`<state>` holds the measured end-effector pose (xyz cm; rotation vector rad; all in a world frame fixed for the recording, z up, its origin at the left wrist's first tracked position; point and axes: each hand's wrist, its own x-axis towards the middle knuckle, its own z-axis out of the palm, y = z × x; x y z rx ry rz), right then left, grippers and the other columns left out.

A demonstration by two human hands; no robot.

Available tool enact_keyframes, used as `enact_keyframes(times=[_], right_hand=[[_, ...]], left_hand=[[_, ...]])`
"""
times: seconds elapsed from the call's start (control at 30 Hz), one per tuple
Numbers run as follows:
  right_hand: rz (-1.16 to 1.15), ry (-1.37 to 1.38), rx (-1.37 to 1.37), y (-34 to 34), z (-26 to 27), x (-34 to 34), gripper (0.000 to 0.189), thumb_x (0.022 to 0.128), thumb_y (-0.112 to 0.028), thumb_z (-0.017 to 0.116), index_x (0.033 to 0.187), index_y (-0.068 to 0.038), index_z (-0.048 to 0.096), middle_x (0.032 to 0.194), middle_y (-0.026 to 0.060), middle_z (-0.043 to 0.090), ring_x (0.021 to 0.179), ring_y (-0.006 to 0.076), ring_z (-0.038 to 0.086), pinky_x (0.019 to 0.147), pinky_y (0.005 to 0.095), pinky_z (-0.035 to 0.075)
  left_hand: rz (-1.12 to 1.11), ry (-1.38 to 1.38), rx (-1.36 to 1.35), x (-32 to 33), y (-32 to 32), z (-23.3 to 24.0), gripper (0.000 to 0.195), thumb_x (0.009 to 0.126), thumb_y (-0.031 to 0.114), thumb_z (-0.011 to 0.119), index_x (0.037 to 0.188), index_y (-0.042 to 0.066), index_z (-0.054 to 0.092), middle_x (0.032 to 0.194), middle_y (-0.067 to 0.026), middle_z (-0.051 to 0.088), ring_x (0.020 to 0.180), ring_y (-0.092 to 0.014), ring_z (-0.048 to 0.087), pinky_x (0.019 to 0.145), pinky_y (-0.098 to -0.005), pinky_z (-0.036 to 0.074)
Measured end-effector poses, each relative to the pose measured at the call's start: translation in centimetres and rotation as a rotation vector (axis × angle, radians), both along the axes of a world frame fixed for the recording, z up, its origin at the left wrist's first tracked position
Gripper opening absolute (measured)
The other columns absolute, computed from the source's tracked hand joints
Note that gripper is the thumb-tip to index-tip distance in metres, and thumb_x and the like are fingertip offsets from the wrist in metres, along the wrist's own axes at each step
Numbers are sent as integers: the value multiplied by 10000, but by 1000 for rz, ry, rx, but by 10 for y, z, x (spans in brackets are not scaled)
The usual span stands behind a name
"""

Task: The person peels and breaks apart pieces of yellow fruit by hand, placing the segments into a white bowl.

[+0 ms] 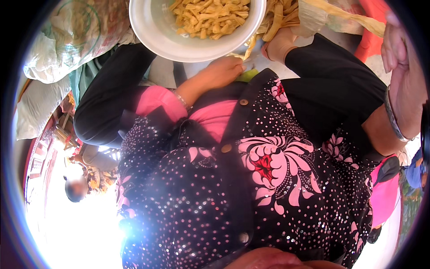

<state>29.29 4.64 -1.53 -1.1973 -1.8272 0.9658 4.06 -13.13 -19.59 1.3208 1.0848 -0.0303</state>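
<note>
My left hand [228, 69] is curled in front of my lap, just below a wide pale bowl [147, 50]. A green object [248, 75], partly hidden, shows beside its fingers. Close by is a thin yellow strip [249, 48]; whether that hand grips either one is unclear. Short yellow-tan pieces [213, 18], apparently of dried plant material, are heaped in the bowl. Raised at the right edge, my right hand [394, 43] has its fingers on the end of a long pale yellow strip [346, 15], which stretches up and left.
Longer tan strips [278, 16] are piled right of the bowl, by a bare foot [280, 45]. A translucent plastic sack [67, 40] stands at upper left, and a red plastic object [371, 40] at upper right. Another person [76, 188] is in the background at left.
</note>
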Motion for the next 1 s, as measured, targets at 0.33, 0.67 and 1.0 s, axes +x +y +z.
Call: enact_keyframes(times=[0.33,0.67,1.0], right_hand=[[52,5,14,-7,-5,1,304,974,-238,523,788,-2,575,563,-3,465,481,61,400,452,226,326],[128,-3,36,-35,9,-42,300,971,-229,527,788,4,575,568,7,472,492,69,406,461,235,330],[129,33,71,-28,2,-46,295,968,-219,530,788,10,575,574,18,480,504,76,413,471,245,334]], left_hand=[[46,-119,38,45,13,-58,381,964,307,376,1070,-29,522,990,-248,580,972,-385,550,878,-418,408],[-203,46,-86,7,-21,-138,395,963,368,420,1005,-6,540,936,-181,608,901,-307,578,831,-390,437],[22,209,-508,15,-11,-155,411,900,426,546,933,23,616,730,-107,604,589,-202,562,483,-364,467]])
